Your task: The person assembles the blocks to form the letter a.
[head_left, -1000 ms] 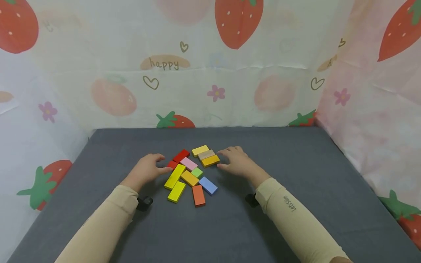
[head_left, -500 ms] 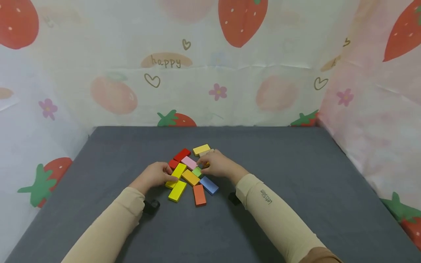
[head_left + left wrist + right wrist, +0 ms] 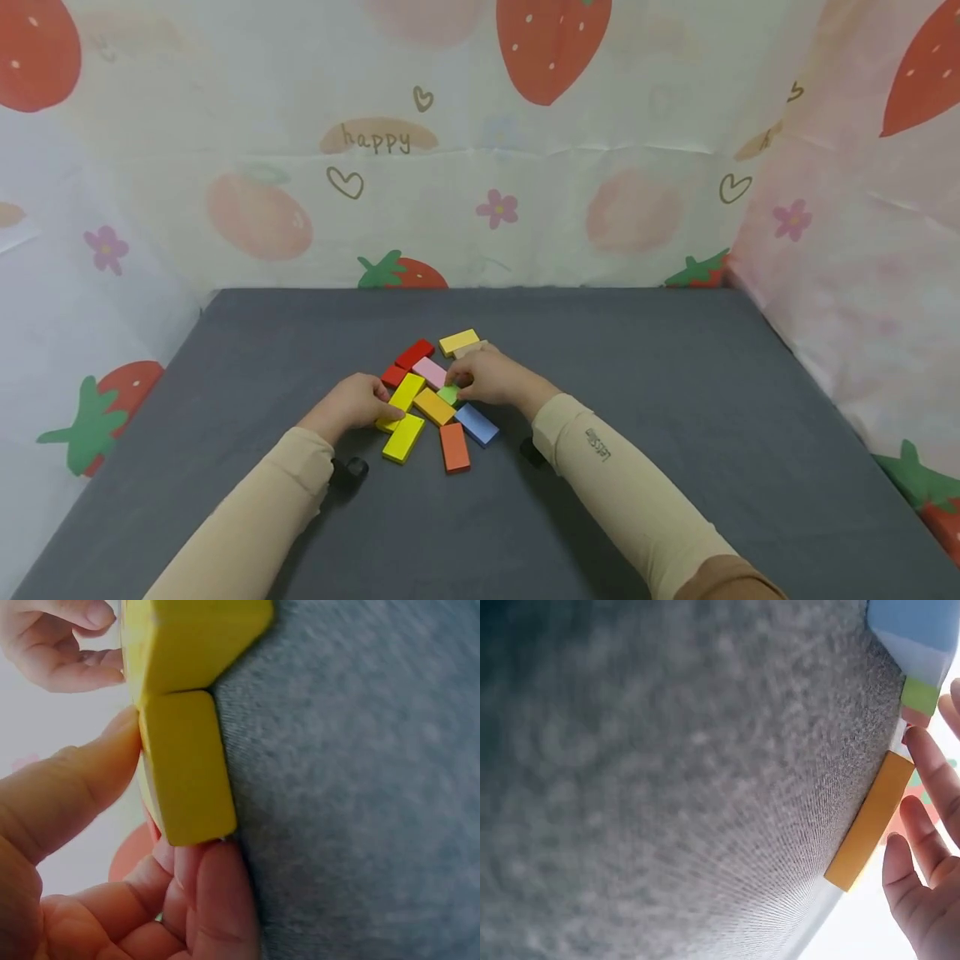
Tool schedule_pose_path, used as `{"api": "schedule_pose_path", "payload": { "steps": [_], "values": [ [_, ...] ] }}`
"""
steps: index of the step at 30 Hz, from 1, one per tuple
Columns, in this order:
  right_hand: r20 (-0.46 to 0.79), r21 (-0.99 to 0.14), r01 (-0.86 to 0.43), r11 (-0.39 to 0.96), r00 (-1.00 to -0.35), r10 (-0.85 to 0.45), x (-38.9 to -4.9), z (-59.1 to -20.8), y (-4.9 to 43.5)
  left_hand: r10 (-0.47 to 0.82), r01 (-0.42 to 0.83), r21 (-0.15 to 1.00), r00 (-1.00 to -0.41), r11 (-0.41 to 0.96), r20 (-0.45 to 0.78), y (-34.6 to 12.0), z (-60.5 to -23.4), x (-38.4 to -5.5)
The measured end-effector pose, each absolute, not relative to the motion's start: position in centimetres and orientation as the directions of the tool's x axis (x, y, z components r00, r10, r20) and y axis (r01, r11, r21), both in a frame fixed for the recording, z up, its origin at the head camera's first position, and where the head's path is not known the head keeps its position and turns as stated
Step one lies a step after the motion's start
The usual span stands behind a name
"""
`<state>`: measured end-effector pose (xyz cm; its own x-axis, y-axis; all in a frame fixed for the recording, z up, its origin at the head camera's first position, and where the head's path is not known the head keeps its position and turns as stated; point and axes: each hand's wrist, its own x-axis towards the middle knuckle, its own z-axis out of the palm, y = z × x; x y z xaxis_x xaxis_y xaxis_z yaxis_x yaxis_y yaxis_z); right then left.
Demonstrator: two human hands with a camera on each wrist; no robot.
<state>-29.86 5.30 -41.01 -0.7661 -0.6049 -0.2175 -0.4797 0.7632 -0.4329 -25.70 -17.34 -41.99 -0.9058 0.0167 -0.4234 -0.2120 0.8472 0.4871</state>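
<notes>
Coloured wooden blocks lie in a cluster on the grey cloth. My left hand (image 3: 351, 407) holds a long yellow block (image 3: 409, 390), thumb on its upper edge and curled fingers at its end in the left wrist view. A second yellow block (image 3: 403, 439) abuts it in front. Over on the right, my right hand (image 3: 498, 382) pinches the small green block (image 3: 447, 394) between thumb and index finger, its other fingers loosely bent. Beside the green block are a pink block (image 3: 429, 372) and an amber block (image 3: 434, 407). Another amber block (image 3: 870, 821) lies under the right hand, hidden in the head view.
Two red blocks (image 3: 415, 354) sit at the back left of the cluster. Behind the right hand are a pale yellow block (image 3: 459, 342) and a tan one (image 3: 468, 349). Blue (image 3: 477, 425) and orange (image 3: 454, 448) blocks lie in front. Strawberry-print cloth (image 3: 540, 250) surrounds the table.
Both hands have moved inward: the left onto the long yellow block, the right leftward from the cluster's right side to the green block. In the last half second they have barely shifted.
</notes>
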Motion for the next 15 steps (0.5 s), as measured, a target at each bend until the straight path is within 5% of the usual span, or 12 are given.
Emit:
{"api": "schedule_pose_path", "payload": {
  "steps": [15],
  "values": [
    [-0.226, -0.329, -0.527, 0.783, -0.762, -0.607, -29.72, -41.17, 4.73, -0.003, -0.275, 0.484, -0.871, 0.831, -0.491, -17.12, -42.04, -26.01]
  ]
}}
